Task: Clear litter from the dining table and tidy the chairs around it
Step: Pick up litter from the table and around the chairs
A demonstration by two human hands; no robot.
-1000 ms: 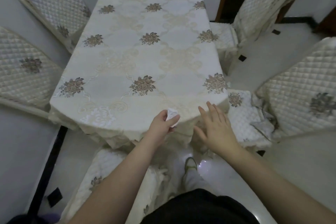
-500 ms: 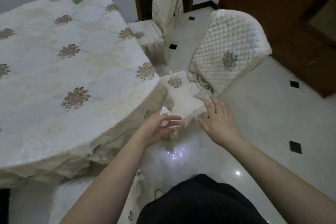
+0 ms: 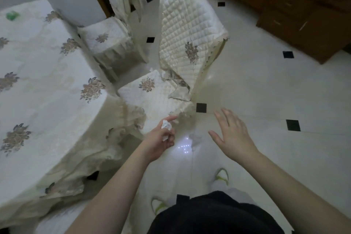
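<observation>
2 hands: left hand [image 3: 161, 138] grips crumpled tissue [image 3: 165, 127], long axis pointing up-forward; right hand [image 3: 230, 135] spread.

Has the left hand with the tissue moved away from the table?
Yes. The left hand with the tissue moved off the table edge, toward the near chair.

tablecloth [image 3: 47, 74] is matt embroidered cloth, chair covers [image 3: 182, 38] are quilted padded fabric with a slight sheen, floor [image 3: 266, 100] is glossy smooth tile, cabinet [image 3: 303, 21] looks like dark wood, crumpled paper scrap [image 3: 166, 125] in left hand [image 3: 161, 138]
</observation>
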